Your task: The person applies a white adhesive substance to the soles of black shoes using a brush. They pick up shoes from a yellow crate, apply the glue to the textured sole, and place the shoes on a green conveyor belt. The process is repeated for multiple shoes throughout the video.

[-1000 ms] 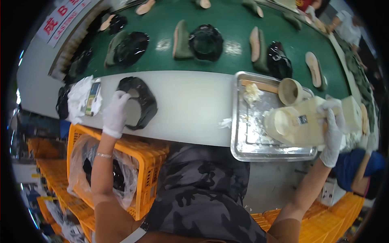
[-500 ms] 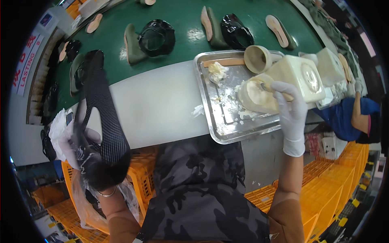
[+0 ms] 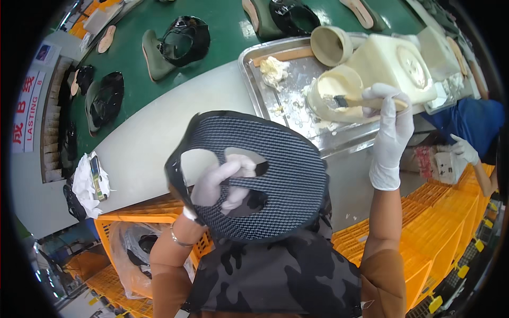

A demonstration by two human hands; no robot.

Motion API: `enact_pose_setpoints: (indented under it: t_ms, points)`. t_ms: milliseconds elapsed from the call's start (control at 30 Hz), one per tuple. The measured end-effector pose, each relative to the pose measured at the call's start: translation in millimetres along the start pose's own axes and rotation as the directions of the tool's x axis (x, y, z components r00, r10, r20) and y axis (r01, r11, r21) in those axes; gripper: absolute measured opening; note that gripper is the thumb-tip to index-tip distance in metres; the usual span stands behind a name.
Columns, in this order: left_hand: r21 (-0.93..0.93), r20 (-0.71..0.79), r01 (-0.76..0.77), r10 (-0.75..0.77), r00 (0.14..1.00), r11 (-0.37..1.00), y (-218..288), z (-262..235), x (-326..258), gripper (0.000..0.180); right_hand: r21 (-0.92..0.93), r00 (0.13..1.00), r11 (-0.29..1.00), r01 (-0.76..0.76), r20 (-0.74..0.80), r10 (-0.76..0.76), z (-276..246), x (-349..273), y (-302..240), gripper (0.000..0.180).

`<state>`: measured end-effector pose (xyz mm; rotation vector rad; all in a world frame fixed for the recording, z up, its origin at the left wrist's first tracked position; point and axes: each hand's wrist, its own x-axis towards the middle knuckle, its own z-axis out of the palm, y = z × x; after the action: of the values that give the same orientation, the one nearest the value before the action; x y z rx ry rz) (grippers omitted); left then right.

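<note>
My left hand [image 3: 220, 183], in a white glove, holds a black woven-pattern shoe upper [image 3: 275, 175] up in front of my chest, fingers poking through its opening. My gloved right hand [image 3: 391, 119] grips a brush [image 3: 360, 102] whose bristles dip into a cream-coloured glue pot [image 3: 331, 90]. The pot stands on a metal tray [image 3: 268, 100] smeared with pale glue, at the edge of the white counter [image 3: 154, 148].
A green conveyor belt [image 3: 222, 21] carries black shoe uppers [image 3: 185, 40] and lasts. A cream jug [image 3: 395, 61] and cup [image 3: 328, 45] sit on the tray. Orange crates [image 3: 132, 249] stand below. Another person's gloved hand [image 3: 464, 151] works at the right.
My left hand has swung the black upper from my lower left up in front of my chest. My right hand stays at the glue pot with the brush.
</note>
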<state>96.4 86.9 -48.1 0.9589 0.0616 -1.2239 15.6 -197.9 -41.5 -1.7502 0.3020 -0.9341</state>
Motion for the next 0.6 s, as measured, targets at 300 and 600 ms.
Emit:
enact_pose_setpoints:
  t_ms: [300, 600]
  points:
    - [0.07, -0.029, 0.278, -0.276, 0.961, 0.958, -16.9, 29.7, 29.2, 0.048, 0.175, 0.963, 0.979, 0.106, 0.228, -0.145, -4.5, 7.8, -16.4, 0.02]
    - [0.579, 0.054, 0.122, -0.188, 0.981, 0.806, -12.2, 46.4, 44.7, 0.03, 0.183, 0.684, 0.905, 0.383, 0.603, -0.412, 8.0, 35.8, -25.0, 0.022]
